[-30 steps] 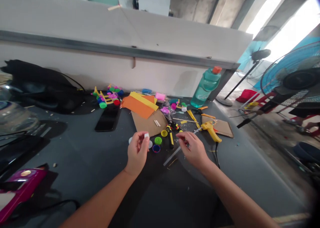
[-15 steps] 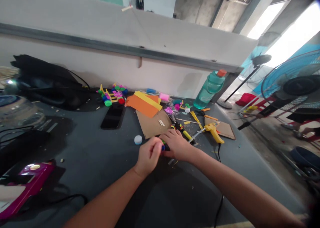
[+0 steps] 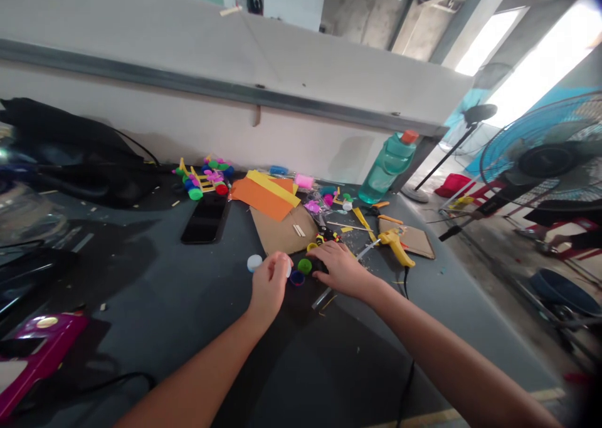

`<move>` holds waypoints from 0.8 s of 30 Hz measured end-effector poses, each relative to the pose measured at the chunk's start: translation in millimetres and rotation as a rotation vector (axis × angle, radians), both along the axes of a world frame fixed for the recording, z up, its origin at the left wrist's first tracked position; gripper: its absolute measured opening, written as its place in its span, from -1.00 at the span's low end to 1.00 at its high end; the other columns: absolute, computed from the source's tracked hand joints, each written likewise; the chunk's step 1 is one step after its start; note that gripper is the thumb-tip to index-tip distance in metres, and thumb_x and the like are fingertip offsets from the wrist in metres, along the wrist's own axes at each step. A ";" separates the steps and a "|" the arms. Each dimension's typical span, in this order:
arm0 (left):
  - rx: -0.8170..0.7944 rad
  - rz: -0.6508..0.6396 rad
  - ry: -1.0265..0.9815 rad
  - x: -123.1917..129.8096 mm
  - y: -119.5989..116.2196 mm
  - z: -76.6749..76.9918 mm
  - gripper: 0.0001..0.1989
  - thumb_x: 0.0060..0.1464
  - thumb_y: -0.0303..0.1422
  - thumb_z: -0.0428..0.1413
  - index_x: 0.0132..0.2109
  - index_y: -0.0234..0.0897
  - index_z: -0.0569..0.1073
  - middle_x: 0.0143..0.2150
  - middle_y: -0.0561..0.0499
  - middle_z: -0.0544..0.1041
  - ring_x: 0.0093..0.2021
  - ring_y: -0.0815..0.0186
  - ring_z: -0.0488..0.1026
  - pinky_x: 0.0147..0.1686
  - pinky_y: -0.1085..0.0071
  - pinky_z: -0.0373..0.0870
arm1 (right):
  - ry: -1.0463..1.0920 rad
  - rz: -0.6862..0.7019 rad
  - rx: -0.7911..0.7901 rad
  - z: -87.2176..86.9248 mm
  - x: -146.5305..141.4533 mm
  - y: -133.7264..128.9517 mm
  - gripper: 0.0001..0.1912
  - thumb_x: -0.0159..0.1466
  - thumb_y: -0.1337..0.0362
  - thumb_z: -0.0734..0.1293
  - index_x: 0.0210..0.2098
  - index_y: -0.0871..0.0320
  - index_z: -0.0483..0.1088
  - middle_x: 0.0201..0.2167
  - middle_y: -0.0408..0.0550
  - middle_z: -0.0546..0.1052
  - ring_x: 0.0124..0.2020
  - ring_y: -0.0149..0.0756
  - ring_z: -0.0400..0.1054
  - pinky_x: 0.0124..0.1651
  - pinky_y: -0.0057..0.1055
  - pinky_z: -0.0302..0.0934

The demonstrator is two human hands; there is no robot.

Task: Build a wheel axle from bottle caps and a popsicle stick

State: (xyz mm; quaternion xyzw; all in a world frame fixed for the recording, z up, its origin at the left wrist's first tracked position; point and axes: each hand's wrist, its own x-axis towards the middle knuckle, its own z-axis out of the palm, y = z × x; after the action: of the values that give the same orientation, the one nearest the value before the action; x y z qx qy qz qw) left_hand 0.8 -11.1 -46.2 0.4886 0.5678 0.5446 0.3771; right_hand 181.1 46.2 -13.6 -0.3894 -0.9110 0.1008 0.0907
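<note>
My left hand (image 3: pixel 269 285) is closed, its fingers pinched on a white cap (image 3: pixel 288 267) that shows at their right side. A white and blue cap (image 3: pixel 254 263) lies on the dark table just left of it. Between my hands sit a green cap (image 3: pixel 305 266) and a dark blue cap (image 3: pixel 297 278). My right hand (image 3: pixel 339 270) is low over the table beside the green cap, its fingers bent over something dark that I cannot make out. A yellow cap (image 3: pixel 311 247) shows near its fingertips.
Brown cardboard (image 3: pixel 277 230) with orange paper (image 3: pixel 263 197) lies behind my hands. A phone (image 3: pixel 205 219) is at the left. To the right are a yellow glue gun (image 3: pixel 397 247) and a teal bottle (image 3: pixel 388 168). A magenta device (image 3: pixel 51 346) sits at the near left.
My hands have moved apart, and the green and dark blue caps between them now show fully. A white cap now shows in my left hand. The view has shifted slightly.
</note>
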 end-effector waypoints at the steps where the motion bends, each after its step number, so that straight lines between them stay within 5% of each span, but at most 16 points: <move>1: -0.013 0.017 0.011 -0.3 0.2 0.0 -0.66 0.20 -0.21 -0.10 -0.45 -0.27 0.35 -0.62 0.15 0.19 -0.57 0.40 0.18 -0.55 0.49 0.08 | 0.006 -0.006 0.001 0.3 -0.5 -0.2 -0.57 0.12 0.31 0.41 -0.01 0.12 0.34 -0.06 0.02 0.49 0.03 -0.10 0.24 0.06 -0.16 0.05; 6: 0.016 -0.094 0.240 -0.5 -3.7 -1.9 -0.63 0.25 -0.18 -0.16 -0.42 -0.25 0.35 -0.59 0.11 0.29 -0.55 0.38 0.26 -0.54 0.48 0.11 | 0.049 -0.072 -0.004 4.4 0.9 4.3 -0.63 0.15 0.40 0.32 -0.04 0.10 0.35 -0.14 -0.02 0.52 -0.04 -0.13 0.30 0.00 -0.21 0.09; 14: 0.002 -0.140 0.260 0.2 -2.6 -3.9 -0.61 0.28 -0.19 -0.21 -0.42 -0.24 0.31 -0.60 0.09 0.34 -0.57 0.36 0.32 -0.53 0.46 0.17 | 0.100 -0.152 0.017 5.7 -3.1 15.0 -0.73 0.18 0.40 0.29 -0.11 0.11 0.37 -0.19 -0.03 0.52 -0.11 -0.19 0.32 -0.04 -0.28 0.13; 20: 0.383 -0.324 0.411 -4.8 -15.1 8.5 -0.83 0.21 -0.33 -0.09 -0.20 -0.27 0.36 -0.42 0.02 0.41 -0.43 0.33 0.34 -0.37 0.42 0.26 | 0.046 -0.127 0.058 5.7 -10.9 8.4 -0.72 0.21 0.32 0.30 -0.07 0.11 0.36 -0.13 0.00 0.48 -0.04 -0.16 0.27 0.00 -0.24 0.09; 24: 0.488 -0.294 0.367 -7.7 -18.1 9.2 -0.83 0.18 -0.41 -0.09 -0.12 -0.29 0.35 -0.28 -0.07 0.46 -0.31 0.30 0.39 -0.26 0.40 0.31 | -0.027 -0.101 0.100 9.6 -14.4 6.1 -0.64 0.22 0.31 0.29 0.02 0.12 0.32 -0.05 0.05 0.45 0.02 -0.08 0.19 0.02 -0.18 0.05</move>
State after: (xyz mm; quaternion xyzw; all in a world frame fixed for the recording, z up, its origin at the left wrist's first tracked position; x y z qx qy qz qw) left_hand -6.9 -29.2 -37.0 0.7311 0.4026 0.5071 0.2149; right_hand 166.7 52.3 -4.0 -0.4314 -0.8952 0.0454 0.1027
